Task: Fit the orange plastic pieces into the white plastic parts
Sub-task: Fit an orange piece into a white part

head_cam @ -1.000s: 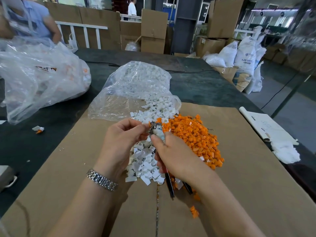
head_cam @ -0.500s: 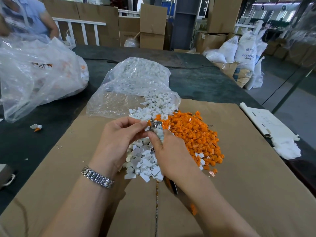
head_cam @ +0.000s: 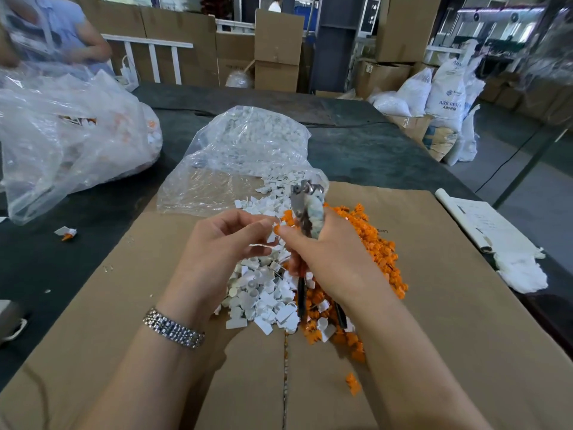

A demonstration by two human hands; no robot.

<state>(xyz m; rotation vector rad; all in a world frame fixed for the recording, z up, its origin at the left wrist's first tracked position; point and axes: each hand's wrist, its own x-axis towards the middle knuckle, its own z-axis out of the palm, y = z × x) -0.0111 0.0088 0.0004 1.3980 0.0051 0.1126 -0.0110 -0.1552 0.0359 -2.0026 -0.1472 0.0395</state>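
A heap of white plastic parts (head_cam: 263,293) lies on the cardboard sheet (head_cam: 449,305), with a heap of orange pieces (head_cam: 381,246) to its right. My left hand (head_cam: 223,246) pinches a small white part (head_cam: 272,235) above the white heap. My right hand (head_cam: 328,252) grips pliers (head_cam: 305,209), jaws pointing up and wrapped in tape, handles hanging below my palm. Its thumb and forefinger also pinch a small orange piece (head_cam: 283,226) right beside the white part.
An open clear bag of white parts (head_cam: 248,150) lies behind the heaps. A big clear bag (head_cam: 71,141) sits at the left with another person behind it. One assembled piece (head_cam: 66,233) lies on the dark table. Papers (head_cam: 483,225) and a white cloth (head_cam: 521,271) are at right.
Both hands have lifted a little above the heaps. The pliers have tipped upright in my right hand, their jaws now pointing up. The two small pieces stay pinched between my fingertips.
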